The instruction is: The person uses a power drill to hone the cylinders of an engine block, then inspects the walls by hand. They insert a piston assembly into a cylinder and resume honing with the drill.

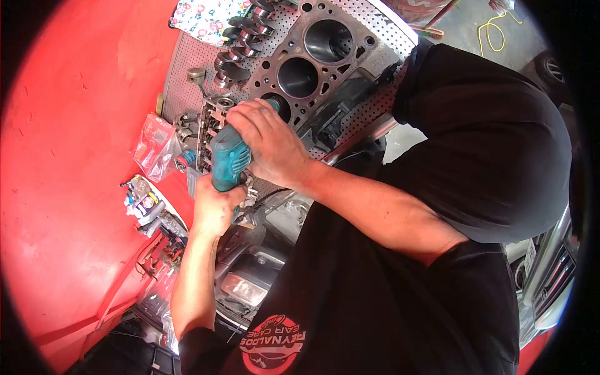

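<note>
My right hand (272, 144) is closed over the upper part of a teal power drill (229, 159). Lower down, my left hand (215, 205) wraps around the same drill near its grip. The drill's front end is mostly covered by my right hand and lies over a cylinder bore of the engine block (289, 51). Two more open bores show beyond it, dark inside. Whatever is fitted in the drill is hidden. Beside the drill lies a cylinder head (204, 134) with springs along it.
A crankshaft (240, 47) lies next to the block on a perforated metal bench top (187, 51). Near it are a piston (196, 76), a floral cloth (206, 22) and a clear plastic bag (156, 147). A red wall (75, 156) borders the bench; a yellow cord (494, 37) lies on the floor.
</note>
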`<state>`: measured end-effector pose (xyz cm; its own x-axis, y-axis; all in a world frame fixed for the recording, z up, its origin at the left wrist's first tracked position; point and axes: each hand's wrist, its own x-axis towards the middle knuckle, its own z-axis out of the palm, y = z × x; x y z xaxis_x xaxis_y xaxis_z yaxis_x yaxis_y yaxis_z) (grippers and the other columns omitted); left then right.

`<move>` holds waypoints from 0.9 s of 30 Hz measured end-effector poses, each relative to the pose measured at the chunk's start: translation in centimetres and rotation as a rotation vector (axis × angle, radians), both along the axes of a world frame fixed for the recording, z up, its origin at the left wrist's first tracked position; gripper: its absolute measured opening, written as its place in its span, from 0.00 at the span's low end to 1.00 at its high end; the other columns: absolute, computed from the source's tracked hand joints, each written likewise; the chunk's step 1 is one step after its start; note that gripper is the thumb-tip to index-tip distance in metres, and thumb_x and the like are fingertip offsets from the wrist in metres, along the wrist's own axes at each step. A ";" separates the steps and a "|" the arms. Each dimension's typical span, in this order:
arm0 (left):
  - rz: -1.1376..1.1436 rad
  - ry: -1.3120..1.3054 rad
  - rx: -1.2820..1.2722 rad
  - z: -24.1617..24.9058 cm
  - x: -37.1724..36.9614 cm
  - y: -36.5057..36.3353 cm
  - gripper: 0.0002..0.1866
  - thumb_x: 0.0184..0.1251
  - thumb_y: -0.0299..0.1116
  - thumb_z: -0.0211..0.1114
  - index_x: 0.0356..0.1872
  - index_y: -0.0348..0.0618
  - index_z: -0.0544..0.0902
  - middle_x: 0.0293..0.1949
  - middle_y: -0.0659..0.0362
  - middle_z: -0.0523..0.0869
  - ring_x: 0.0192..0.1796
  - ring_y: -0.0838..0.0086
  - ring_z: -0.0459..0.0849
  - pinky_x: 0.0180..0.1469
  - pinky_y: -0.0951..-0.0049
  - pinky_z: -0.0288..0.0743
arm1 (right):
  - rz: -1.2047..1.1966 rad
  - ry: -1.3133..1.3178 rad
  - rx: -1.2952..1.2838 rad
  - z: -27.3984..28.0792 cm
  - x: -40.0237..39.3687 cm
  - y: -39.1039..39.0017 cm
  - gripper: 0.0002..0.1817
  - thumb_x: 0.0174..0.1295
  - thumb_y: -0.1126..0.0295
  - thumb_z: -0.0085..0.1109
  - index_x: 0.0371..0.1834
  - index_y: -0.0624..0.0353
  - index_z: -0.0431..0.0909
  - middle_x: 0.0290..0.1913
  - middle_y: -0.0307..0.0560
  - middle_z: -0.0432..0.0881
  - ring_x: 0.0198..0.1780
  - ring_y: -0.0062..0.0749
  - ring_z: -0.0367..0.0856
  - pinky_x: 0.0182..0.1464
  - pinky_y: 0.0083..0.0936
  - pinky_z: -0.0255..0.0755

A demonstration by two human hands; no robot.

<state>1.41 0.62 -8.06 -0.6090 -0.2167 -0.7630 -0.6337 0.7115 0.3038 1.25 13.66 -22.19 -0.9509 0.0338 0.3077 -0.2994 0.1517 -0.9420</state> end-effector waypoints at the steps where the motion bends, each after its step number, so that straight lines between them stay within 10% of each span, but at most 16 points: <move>1: 0.005 0.007 0.010 -0.6 -0.1 -0.1 0.09 0.53 0.21 0.66 0.37 0.35 0.86 0.29 0.66 0.83 0.31 0.80 0.77 0.37 0.74 0.73 | 0.005 -0.014 -0.004 -0.3 0.0 0.1 0.35 0.46 0.78 0.66 0.63 0.65 0.70 0.62 0.55 0.74 0.69 0.53 0.72 0.78 0.52 0.60; 27: -0.061 -0.001 0.048 -0.8 -0.4 -1.0 0.11 0.55 0.23 0.67 0.40 0.35 0.86 0.30 0.63 0.86 0.32 0.78 0.81 0.39 0.73 0.76 | -0.057 0.062 0.076 -1.2 -0.3 -0.5 0.37 0.46 0.71 0.70 0.65 0.61 0.70 0.60 0.52 0.75 0.68 0.49 0.73 0.77 0.52 0.60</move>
<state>0.98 -0.43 -8.83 -0.6188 -0.1430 -0.7724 -0.5904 0.7333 0.3372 0.99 13.16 -23.36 -0.9270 0.0610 0.3699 -0.3460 0.2406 -0.9069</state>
